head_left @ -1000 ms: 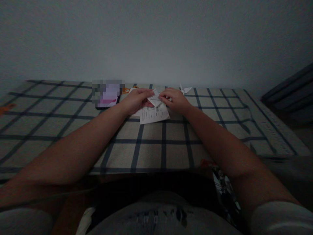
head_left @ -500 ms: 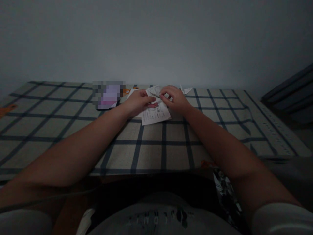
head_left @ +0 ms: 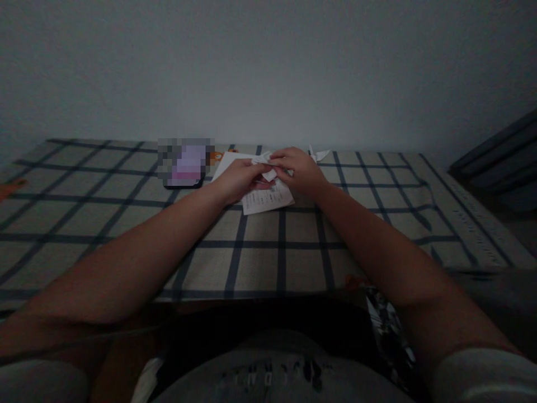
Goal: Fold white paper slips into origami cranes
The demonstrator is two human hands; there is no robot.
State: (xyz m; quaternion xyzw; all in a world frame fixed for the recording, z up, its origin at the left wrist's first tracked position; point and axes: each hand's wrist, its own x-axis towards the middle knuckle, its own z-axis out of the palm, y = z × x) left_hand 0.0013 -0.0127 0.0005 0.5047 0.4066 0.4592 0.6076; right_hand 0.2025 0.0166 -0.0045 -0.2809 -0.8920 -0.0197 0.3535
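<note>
A small folded piece of white paper (head_left: 268,175) is between my two hands, above the tablecloth. My left hand (head_left: 241,179) pinches it from the left, thumb on top. From the right, my right hand (head_left: 296,168) closes its fingers on the same paper, fingertips close to the left thumb. Beneath them lies a printed sheet (head_left: 268,200) with rows of small text, partly hidden by the hands. Another white sheet (head_left: 224,162) sticks out behind my left hand. Beyond my right hand rests a folded white paper piece (head_left: 321,155) with pointed ends.
A phone (head_left: 187,168) with a lit purple screen, partly pixelated, is left of my hands. An orange item (head_left: 216,157) sits beside it. A checked cloth (head_left: 260,257) covers the table, which meets a plain wall (head_left: 268,73). A dark slatted object (head_left: 503,162) stands at the right.
The paper in my hands was spread flatter, with its print showing; now it is folded smaller. My right fingers have moved left, closer to my left thumb.
</note>
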